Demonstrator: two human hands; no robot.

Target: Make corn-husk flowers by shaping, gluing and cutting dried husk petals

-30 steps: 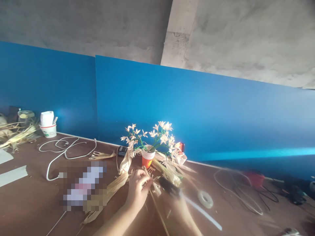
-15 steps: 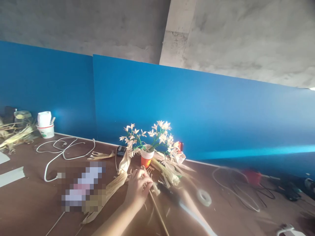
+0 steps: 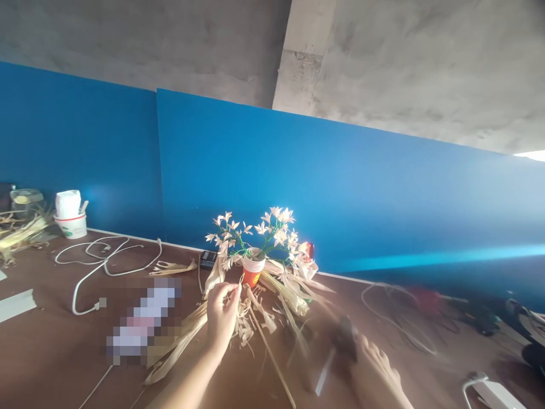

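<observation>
My left hand (image 3: 222, 313) is pinched on a thin pale husk strip (image 3: 239, 280) that stands up above its fingertips, over a heap of dried corn husks (image 3: 255, 318) on the brown table (image 3: 51, 352). Just behind stands a red paper cup (image 3: 252, 271) with husk flowers on green stems (image 3: 255, 230). My right hand (image 3: 372, 363) is low at the right and smeared by motion; it grips a dark tool with a light blade or stick (image 3: 336, 352). A long thin stick (image 3: 270, 358) lies between the hands.
White cables (image 3: 102, 261) loop over the table's left part, near a white bowl with a cup (image 3: 70, 213) and more husks (image 3: 17, 236). A small dark device (image 3: 208, 259) lies by the blue wall panel (image 3: 340, 193). Black and white cords (image 3: 400, 307) and a red object (image 3: 426, 295) lie at the right.
My left hand lifted from the husk heap and now holds a thin strip upright. My right hand with the dark tool swung right and toward me. The camera shifted slightly.
</observation>
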